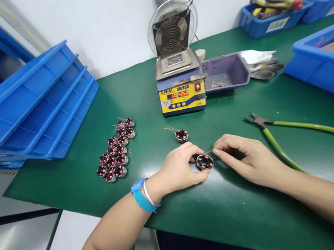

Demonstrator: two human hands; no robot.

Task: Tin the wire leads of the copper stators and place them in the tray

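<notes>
My left hand point(183, 165) grips a small round motor stator point(205, 162) by its rim, thumb on the near side and fingers behind. The stator has a silver ring with black and copper-coloured windings inside. Just to its right, my right hand point(244, 156) pinches the thin wire leads point(208, 151) that come off it. Beyond my left hand, a second stator point(181, 135) rests on the green bench, its wires pointing left. Several more stators point(115, 150) stand in a tight slanting group on the left.
A yellow-and-blue solder pot point(182, 93) with lit red digits stands behind, a purple bin point(242, 71) beside it. Green-handled cutting pliers point(309, 125) lie open at right. Stacked blue crates point(34, 108) border the left; a blue tray point(325, 66) and a blue parts bin point(273, 19) stand right.
</notes>
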